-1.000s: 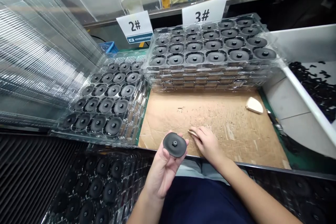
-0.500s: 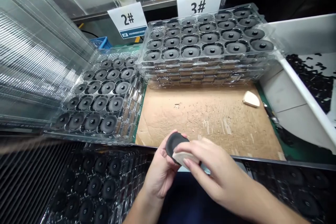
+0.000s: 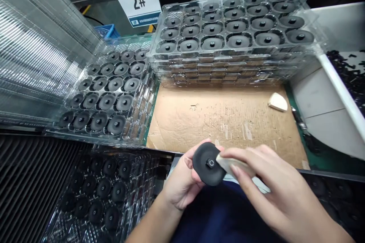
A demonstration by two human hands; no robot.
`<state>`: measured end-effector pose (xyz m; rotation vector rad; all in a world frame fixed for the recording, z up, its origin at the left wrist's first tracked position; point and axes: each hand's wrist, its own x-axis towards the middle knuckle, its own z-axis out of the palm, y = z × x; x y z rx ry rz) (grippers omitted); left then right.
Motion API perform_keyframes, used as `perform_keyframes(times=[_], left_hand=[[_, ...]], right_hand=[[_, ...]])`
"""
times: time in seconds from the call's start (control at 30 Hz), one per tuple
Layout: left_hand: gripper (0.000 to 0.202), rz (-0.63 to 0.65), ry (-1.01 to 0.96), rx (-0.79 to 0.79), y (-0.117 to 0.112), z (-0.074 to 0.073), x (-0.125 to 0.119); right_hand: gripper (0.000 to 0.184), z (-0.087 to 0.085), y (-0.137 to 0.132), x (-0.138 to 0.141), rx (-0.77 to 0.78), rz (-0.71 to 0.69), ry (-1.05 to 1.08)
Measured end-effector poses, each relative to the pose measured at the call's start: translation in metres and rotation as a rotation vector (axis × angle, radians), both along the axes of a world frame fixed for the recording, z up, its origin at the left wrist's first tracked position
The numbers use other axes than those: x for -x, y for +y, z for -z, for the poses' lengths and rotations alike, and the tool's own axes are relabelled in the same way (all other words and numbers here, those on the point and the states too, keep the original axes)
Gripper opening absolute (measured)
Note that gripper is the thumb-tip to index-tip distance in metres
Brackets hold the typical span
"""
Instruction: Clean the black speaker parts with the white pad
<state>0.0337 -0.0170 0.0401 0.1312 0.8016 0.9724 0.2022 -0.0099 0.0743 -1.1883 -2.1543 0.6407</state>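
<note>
My left hand (image 3: 185, 180) grips a round black disc (image 3: 205, 164) by its edge, the face with its small central hub turned up toward me. In my right hand (image 3: 268, 182) is a cream-coloured pad (image 3: 236, 165), pinched between thumb and fingers. The pad's tip meets the disc's right side close to the hub. Both hands are in front of the near edge of a cardboard sheet (image 3: 185, 121). A second cream pad (image 3: 278, 102) lies on that sheet at the right.
Stacked clear trays (image 3: 199, 55) of black discs stand at the back, with another stack (image 3: 134, 115) at left and a darker one (image 3: 137, 193) lower left. A white bin (image 3: 333, 79) with small black pieces is at right. Paper signs (image 3: 139, 2) hang behind.
The disc, first partly covered by the pad, now shows its hub. My right hand and pad have shifted right to the disc's edge area. The whole view has shifted slightly.
</note>
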Motion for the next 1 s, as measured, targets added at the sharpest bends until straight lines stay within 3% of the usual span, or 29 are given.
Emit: perform_keyframes(times=[0.07, 0.13, 0.2, 0.27, 0.4, 0.53, 0.63, 0.8, 1.0], left_hand=[[0.059, 0.027, -0.046, -0.019, 0.001, -0.001, -0.003], [0.050, 0.078, -0.069, -0.035, 0.001, -0.001, -0.004], [0.043, 0.134, -0.061, -0.066, 0.001, -0.001, -0.002], [0.043, 0.169, -0.088, -0.101, -0.001, 0.002, 0.000], [0.051, 0.232, -0.297, -0.129, -0.003, 0.010, 0.004], [0.050, 0.256, -0.395, -0.121, -0.001, 0.013, 0.003], [0.060, 0.286, -0.420, -0.109, 0.000, 0.012, 0.002], [0.071, 0.355, -0.474, -0.078, 0.000, 0.018, 0.003], [0.083, 0.568, -0.543, 0.056, 0.000, 0.018, 0.001]], right_hand=[[0.025, -0.004, 0.008, 0.006, -0.124, -0.012, -0.032], [0.028, -0.007, 0.018, 0.013, -0.198, -0.153, 0.010], [0.029, -0.005, 0.028, 0.015, -0.166, -0.275, 0.095], [0.025, 0.005, 0.037, 0.011, -0.062, -0.191, 0.162], [0.023, 0.053, 0.048, -0.006, 0.196, 0.184, 0.133], [0.026, 0.109, 0.046, -0.012, 0.310, 0.169, 0.010], [0.028, 0.133, 0.038, -0.008, 0.294, 0.187, -0.025], [0.029, 0.143, 0.029, -0.002, 0.238, 0.247, -0.038], [0.028, 0.144, 0.027, -0.003, 0.226, 0.264, 0.007]])
